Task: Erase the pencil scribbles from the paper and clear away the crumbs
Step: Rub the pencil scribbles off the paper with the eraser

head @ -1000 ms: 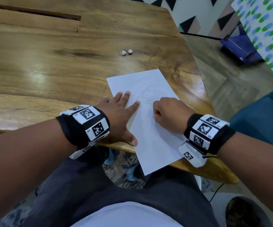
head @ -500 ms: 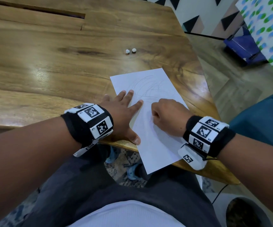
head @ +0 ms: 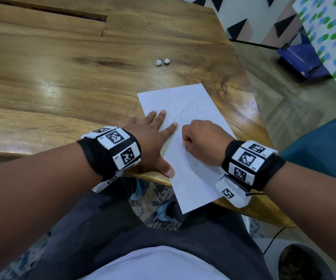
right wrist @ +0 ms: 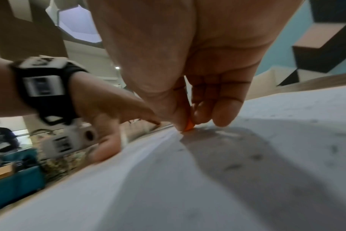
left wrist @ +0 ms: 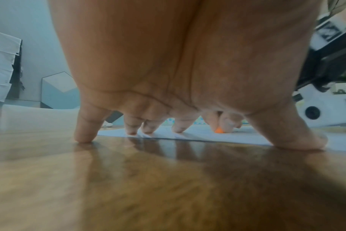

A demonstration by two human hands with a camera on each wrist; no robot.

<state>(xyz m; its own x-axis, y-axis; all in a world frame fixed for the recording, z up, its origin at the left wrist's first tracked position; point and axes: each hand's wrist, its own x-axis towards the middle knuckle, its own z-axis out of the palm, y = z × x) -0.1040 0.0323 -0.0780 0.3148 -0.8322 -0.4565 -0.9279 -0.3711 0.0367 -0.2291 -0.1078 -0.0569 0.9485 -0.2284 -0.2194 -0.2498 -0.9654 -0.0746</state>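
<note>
A white sheet of paper [head: 191, 158] lies at the near edge of the wooden table [head: 62, 83], its lower end hanging over the edge. Faint pencil scribbles [head: 187, 106] cover its upper half. My left hand [head: 155, 142] lies flat with fingers spread, pressing the paper's left edge. My right hand [head: 201, 140] is curled and pinches a small orange eraser [right wrist: 188, 125] against the paper, just right of the left index finger. The eraser [left wrist: 219, 130] also peeks out in the left wrist view. Small dark crumbs [right wrist: 233, 166] dot the paper near the right wrist.
Two small white lumps [head: 163, 62] sit on the table beyond the paper. A gap [head: 48, 11] runs through the table's far left. A blue box [head: 302, 57] stands on the floor at the right, a teal seat [head: 324, 146] beside my right arm.
My right hand with the eraser has slid slightly to the left and up the paper, closer to the left index finger. The left hand stays pressed on the paper.
</note>
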